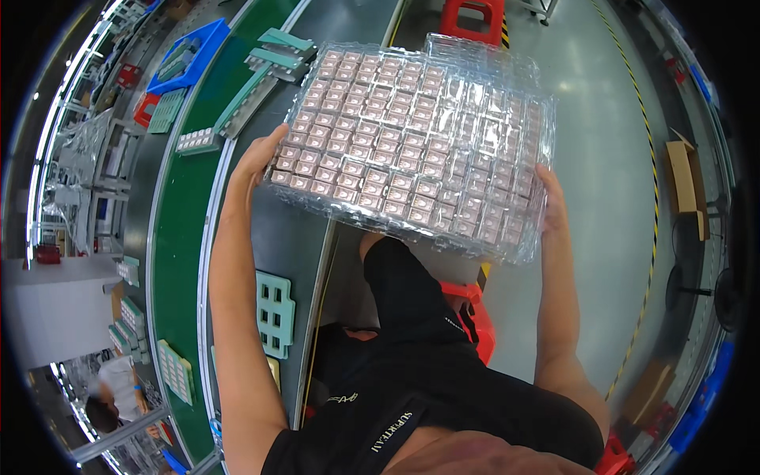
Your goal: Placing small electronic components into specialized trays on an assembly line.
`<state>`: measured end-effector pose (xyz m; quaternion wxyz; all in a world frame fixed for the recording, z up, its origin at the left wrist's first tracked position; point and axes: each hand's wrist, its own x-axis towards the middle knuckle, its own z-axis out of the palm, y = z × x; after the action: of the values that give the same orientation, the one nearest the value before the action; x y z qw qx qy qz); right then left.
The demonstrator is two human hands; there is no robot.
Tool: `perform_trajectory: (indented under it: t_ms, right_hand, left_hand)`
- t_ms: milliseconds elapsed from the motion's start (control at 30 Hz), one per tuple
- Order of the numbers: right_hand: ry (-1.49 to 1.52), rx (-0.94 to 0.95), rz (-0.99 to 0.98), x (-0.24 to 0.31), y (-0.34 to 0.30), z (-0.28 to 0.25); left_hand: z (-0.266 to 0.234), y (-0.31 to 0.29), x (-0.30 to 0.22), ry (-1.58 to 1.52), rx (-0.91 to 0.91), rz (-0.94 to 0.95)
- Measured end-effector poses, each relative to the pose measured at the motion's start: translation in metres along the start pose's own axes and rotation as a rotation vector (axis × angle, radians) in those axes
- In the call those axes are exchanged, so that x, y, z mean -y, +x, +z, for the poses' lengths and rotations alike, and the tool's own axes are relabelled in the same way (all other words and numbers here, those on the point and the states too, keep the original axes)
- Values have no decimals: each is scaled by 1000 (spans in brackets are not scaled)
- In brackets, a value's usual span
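Observation:
A large clear plastic tray [491, 162] is held up in front of me between both hands. Rows of small pinkish-brown square pieces [356, 131] fill its pockets; glare covers the right part, where pieces show dimly. My left hand [258, 155] grips the tray's left edge, with some fingers hidden under it. At the opposite edge, my right hand [552, 198] has its fingers closed round the lower right side. The tray tilts slightly, its right end lower in the picture. Its left part is over the dark work table and its right part over the floor.
Left of the table runs a green conveyor belt [184, 253] with green fixture blocks [198, 142]. A green plate with holes [273, 315] lies by my left forearm. A blue bin [190, 55] stands far left, a red stool [472, 20] ahead. Another person [119, 392] is lower left.

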<state>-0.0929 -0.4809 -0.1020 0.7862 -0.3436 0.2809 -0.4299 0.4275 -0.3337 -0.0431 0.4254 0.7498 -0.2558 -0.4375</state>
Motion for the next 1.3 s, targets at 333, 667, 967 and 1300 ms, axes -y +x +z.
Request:
perform_trajectory:
  t_ms: [333, 667, 967, 1300]
  right_hand:
    - [-81, -76, -14, -7, 1, -4]
    - [-129, -79, 5, -17, 8, -39]
    - [-226, -245, 3, 0, 11, -44]
    - [-210, -176, 101, 6, 13, -16]
  left_hand:
    - [-5, -6, 10, -94, 130, 79]
    - [-6, 5, 14, 111, 58, 242]
    - [17, 13, 1, 557, -198, 251]
    - [27, -18, 37, 615, -466, 350]
